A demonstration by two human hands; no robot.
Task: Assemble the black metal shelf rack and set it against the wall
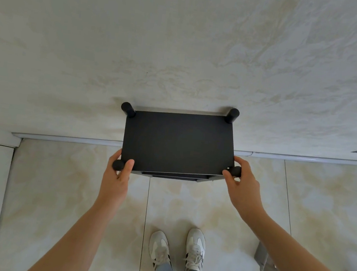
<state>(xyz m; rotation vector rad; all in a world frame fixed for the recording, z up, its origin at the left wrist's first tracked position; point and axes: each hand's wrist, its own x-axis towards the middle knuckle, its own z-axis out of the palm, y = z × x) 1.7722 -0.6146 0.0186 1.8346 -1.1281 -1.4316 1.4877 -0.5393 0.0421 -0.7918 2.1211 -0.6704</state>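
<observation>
Rack [179, 142] stands assembled, seen from above, back posts [232, 115] at the wall [184, 46], above the baseboard [71, 138]. Can't tell whether they touch it.

Left hand [118, 173]: fingers curled round the front-left post [117, 164], thumb lying on the top shelf corner. Right hand [242, 186]: same grip on the front-right post [236, 170], thumb on the shelf edge.

I judge this the final placing. To do it well, I'd push both posts evenly so the rack goes in square, not one corner first. The back edge should run parallel to the baseboard. All feet want to sit flat on the tile floor [187, 204] before the grip comes off, then a light rock to test.

Containers: none plain. Grey object [267, 265] low right, half behind the right forearm, may be a bin or bag. Contents not visible. A lower shelf [174, 176] shows as a sliver; what's on it is hidden.
</observation>
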